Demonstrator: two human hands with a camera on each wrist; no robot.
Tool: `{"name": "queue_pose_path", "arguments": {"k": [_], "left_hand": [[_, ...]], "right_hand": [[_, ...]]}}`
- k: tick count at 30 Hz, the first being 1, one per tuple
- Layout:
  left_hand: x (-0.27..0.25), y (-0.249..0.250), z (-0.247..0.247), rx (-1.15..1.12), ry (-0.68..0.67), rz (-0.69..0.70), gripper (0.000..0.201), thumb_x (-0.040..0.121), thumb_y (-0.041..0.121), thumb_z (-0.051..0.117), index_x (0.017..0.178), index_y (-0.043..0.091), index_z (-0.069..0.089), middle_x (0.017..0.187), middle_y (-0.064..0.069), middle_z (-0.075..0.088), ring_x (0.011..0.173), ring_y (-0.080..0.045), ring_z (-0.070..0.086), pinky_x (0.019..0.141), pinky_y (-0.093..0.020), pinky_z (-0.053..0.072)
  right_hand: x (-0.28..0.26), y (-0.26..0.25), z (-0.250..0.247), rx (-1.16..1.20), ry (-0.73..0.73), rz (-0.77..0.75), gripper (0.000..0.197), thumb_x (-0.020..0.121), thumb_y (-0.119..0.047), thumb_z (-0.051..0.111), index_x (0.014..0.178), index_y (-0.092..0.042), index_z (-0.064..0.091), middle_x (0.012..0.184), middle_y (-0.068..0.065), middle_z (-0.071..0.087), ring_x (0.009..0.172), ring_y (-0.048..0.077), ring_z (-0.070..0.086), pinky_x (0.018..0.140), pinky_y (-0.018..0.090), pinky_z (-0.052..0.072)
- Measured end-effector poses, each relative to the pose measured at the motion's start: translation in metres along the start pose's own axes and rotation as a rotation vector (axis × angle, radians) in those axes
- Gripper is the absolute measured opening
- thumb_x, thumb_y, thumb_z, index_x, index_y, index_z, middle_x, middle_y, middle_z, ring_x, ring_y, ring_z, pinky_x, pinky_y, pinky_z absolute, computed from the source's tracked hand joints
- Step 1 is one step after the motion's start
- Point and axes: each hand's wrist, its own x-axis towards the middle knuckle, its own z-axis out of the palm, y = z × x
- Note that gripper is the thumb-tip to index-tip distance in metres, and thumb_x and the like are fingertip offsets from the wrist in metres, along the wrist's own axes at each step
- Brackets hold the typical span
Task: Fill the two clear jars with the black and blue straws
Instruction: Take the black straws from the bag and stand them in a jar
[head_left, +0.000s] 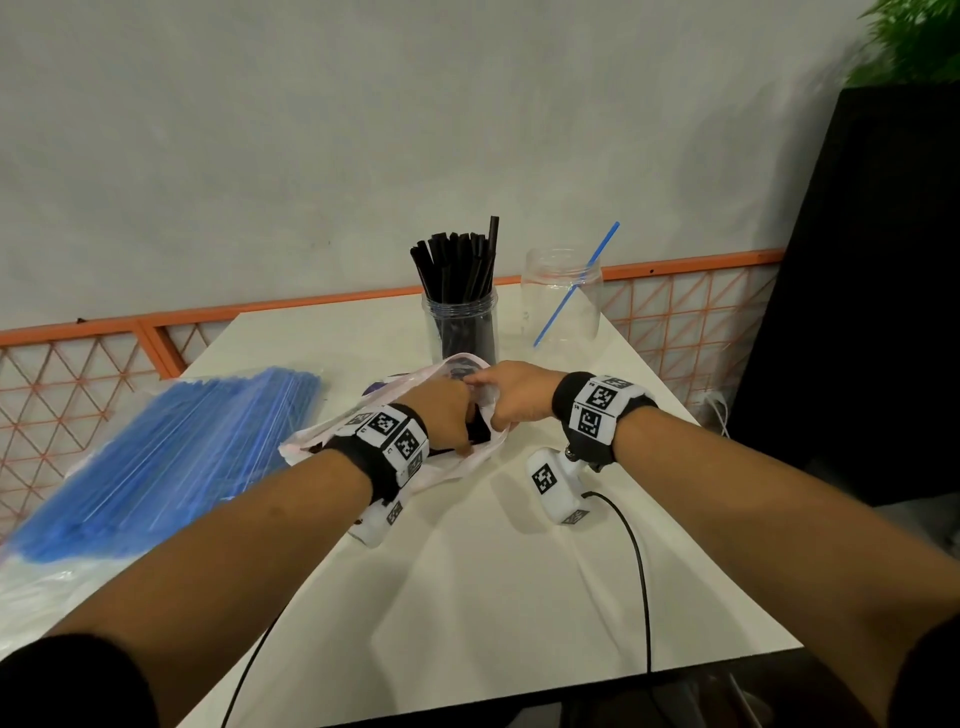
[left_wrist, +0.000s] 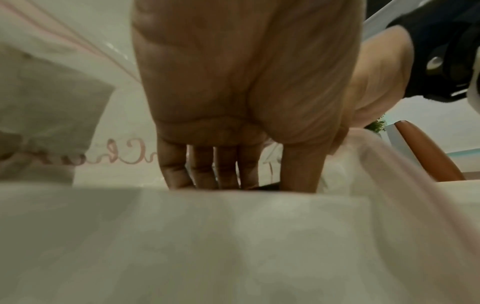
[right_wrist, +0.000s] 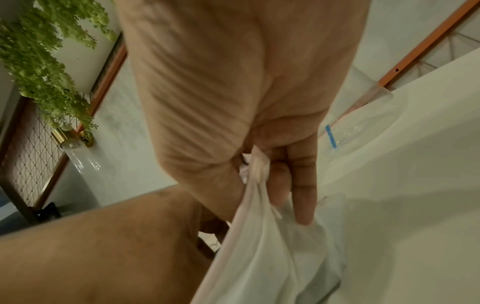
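Note:
A clear jar (head_left: 460, 322) packed with black straws (head_left: 457, 265) stands at the back of the white table (head_left: 493, 597). To its right, a second clear jar (head_left: 563, 291) holds a single blue straw (head_left: 576, 283). A thin white plastic bag (head_left: 322, 436) lies in the middle. My left hand (head_left: 441, 415) reaches inside it with fingers (left_wrist: 176, 164) extended; a fold of the bag (left_wrist: 207, 236) hides their tips. Something dark shows in the bag between my hands. My right hand (head_left: 511, 395) pinches the bag's rim (right_wrist: 259, 174) and holds it up.
A big bundle of blue straws (head_left: 171, 457) in clear wrap lies on the table's left side. An orange lattice railing (head_left: 311, 304) runs behind the table, and a black panel (head_left: 857, 312) stands at the right. Black cables (head_left: 641, 571) trail over the near edge.

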Motion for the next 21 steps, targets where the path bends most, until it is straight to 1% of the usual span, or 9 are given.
{"name": "queue_pose_path", "arguments": {"k": [4, 7, 9, 12, 14, 16, 18, 19, 21], "left_hand": [[0.002, -0.001, 0.002, -0.018, 0.005, -0.006, 0.031, 0.079, 0.030, 0.077, 0.102, 0.010, 0.071, 0.096, -0.004, 0.066, 0.086, -0.018, 0.053, 0.078, -0.027, 0.041], [0.002, 0.000, 0.004, -0.009, 0.001, -0.018, 0.027, 0.079, 0.030, 0.077, 0.094, 0.009, 0.068, 0.088, -0.001, 0.061, 0.085, -0.019, 0.054, 0.079, -0.029, 0.045], [0.001, 0.001, 0.006, -0.034, -0.014, -0.031, 0.022, 0.082, 0.028, 0.073, 0.091, 0.012, 0.061, 0.090, -0.002, 0.061, 0.087, -0.021, 0.057, 0.081, -0.031, 0.047], [-0.003, 0.003, 0.007, -0.029, -0.043, -0.015, 0.011, 0.088, 0.024, 0.065, 0.092, 0.016, 0.058, 0.101, -0.007, 0.067, 0.092, -0.023, 0.060, 0.088, -0.034, 0.050], [-0.006, 0.003, 0.007, -0.049, -0.044, -0.002, 0.007, 0.092, 0.021, 0.059, 0.086, 0.018, 0.055, 0.103, -0.010, 0.068, 0.088, -0.022, 0.058, 0.085, -0.033, 0.048], [-0.009, -0.002, 0.006, -0.071, -0.027, 0.000, 0.009, 0.095, 0.019, 0.054, 0.088, 0.015, 0.058, 0.104, -0.012, 0.068, 0.087, -0.023, 0.057, 0.081, -0.030, 0.044], [-0.014, -0.007, 0.001, -0.068, 0.028, 0.030, 0.018, 0.096, 0.024, 0.056, 0.102, 0.011, 0.065, 0.102, -0.006, 0.068, 0.088, -0.021, 0.056, 0.079, -0.025, 0.041], [-0.017, -0.011, -0.001, -0.084, 0.093, 0.066, 0.020, 0.094, 0.029, 0.060, 0.106, 0.014, 0.067, 0.094, 0.001, 0.066, 0.086, -0.018, 0.055, 0.075, -0.023, 0.039], [-0.025, -0.015, -0.009, -0.208, 0.196, 0.095, 0.003, 0.088, 0.037, 0.069, 0.089, 0.034, 0.070, 0.070, 0.016, 0.058, 0.074, -0.014, 0.057, 0.062, -0.019, 0.036]], "right_hand": [[-0.001, 0.002, 0.000, -0.007, -0.014, 0.008, 0.079, 0.080, 0.004, 0.059, 0.151, -0.019, 0.032, 0.143, 0.009, 0.045, 0.076, 0.013, 0.059, 0.064, 0.022, 0.054], [-0.001, 0.002, 0.001, -0.016, -0.025, 0.020, 0.079, 0.081, 0.005, 0.058, 0.151, -0.017, 0.031, 0.142, 0.012, 0.046, 0.084, 0.019, 0.061, 0.078, 0.031, 0.057], [-0.001, 0.003, 0.001, -0.015, -0.029, 0.021, 0.079, 0.081, 0.005, 0.058, 0.152, -0.016, 0.030, 0.143, 0.013, 0.045, 0.085, 0.020, 0.061, 0.080, 0.033, 0.057], [-0.002, 0.001, 0.000, 0.011, -0.039, 0.024, 0.078, 0.082, 0.004, 0.058, 0.152, -0.015, 0.028, 0.146, 0.013, 0.041, 0.090, 0.021, 0.059, 0.067, 0.027, 0.055], [-0.002, 0.000, -0.001, 0.014, -0.048, 0.020, 0.079, 0.083, 0.004, 0.059, 0.153, -0.015, 0.027, 0.149, 0.010, 0.037, 0.092, 0.020, 0.056, 0.057, 0.019, 0.048], [-0.002, 0.000, -0.002, 0.033, -0.061, 0.020, 0.079, 0.083, 0.004, 0.059, 0.153, -0.016, 0.026, 0.148, 0.009, 0.037, 0.093, 0.019, 0.056, 0.054, 0.017, 0.047], [-0.002, 0.000, -0.003, 0.071, -0.083, 0.027, 0.077, 0.084, 0.002, 0.060, 0.152, -0.016, 0.028, 0.143, 0.009, 0.041, 0.097, 0.021, 0.056, 0.063, 0.021, 0.054], [-0.002, 0.001, -0.003, 0.094, -0.098, 0.038, 0.075, 0.084, 0.002, 0.060, 0.151, -0.016, 0.031, 0.138, 0.008, 0.044, 0.100, 0.022, 0.057, 0.070, 0.025, 0.057], [-0.002, 0.003, -0.002, 0.100, -0.114, 0.055, 0.066, 0.084, 0.005, 0.057, 0.144, -0.015, 0.042, 0.116, 0.003, 0.054, 0.094, 0.018, 0.060, 0.071, 0.026, 0.058]]}}
